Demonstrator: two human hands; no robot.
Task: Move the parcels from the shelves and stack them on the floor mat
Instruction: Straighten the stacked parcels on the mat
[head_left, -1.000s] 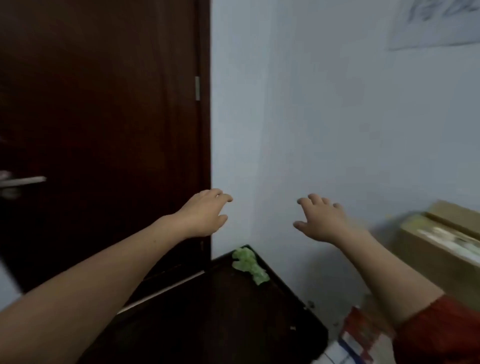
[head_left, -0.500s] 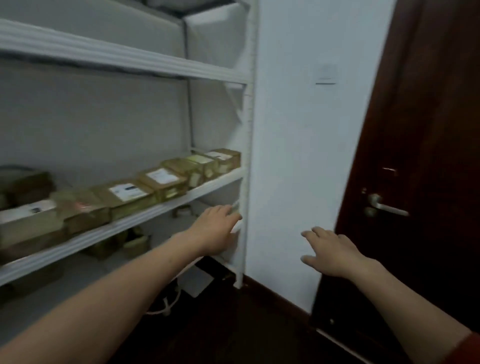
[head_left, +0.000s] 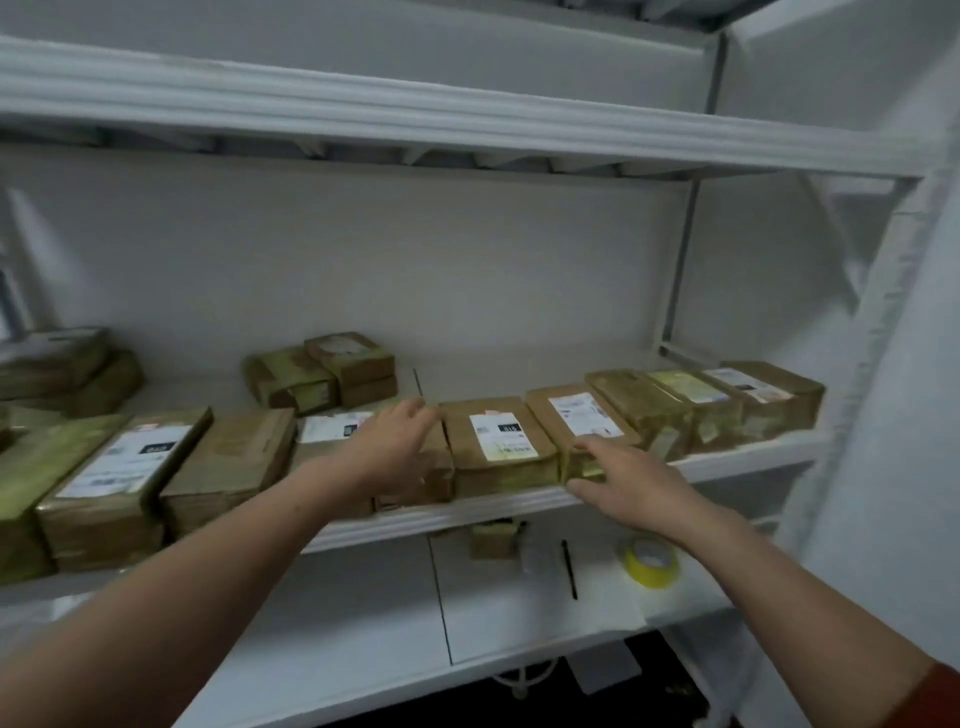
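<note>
Several brown parcels are ranged side by side along the front of the middle shelf, most of them bound in yellowish tape and marked with white labels. Both hands are held out to this row, well apart from each other, and one labelled parcel is left lying between them.

The left hand is laid flat on the neighbouring parcel just to the left. Its fingers are straight and stretched towards the gap between the two boxes — nothing is gripped. The right hand is placed at the front end of the parcel on the right. Its fingers are spread at the taped front corner and its thumb is seen by the shelf lip below (whether the box is actually touched cannot be told through the blur). Every parcel in view is seated on a shelf board.

Further left, two larger parcels are set at the shelf front, and a small stack of parcels is kept behind the row, near the back wall. On the lower shelf a yellow roll of tape, a black pen and a small box are seen, the box partly hidden under the middle shelf's edge. A red sleeve is visible on the right forearm — only at the bottom corner.
</note>
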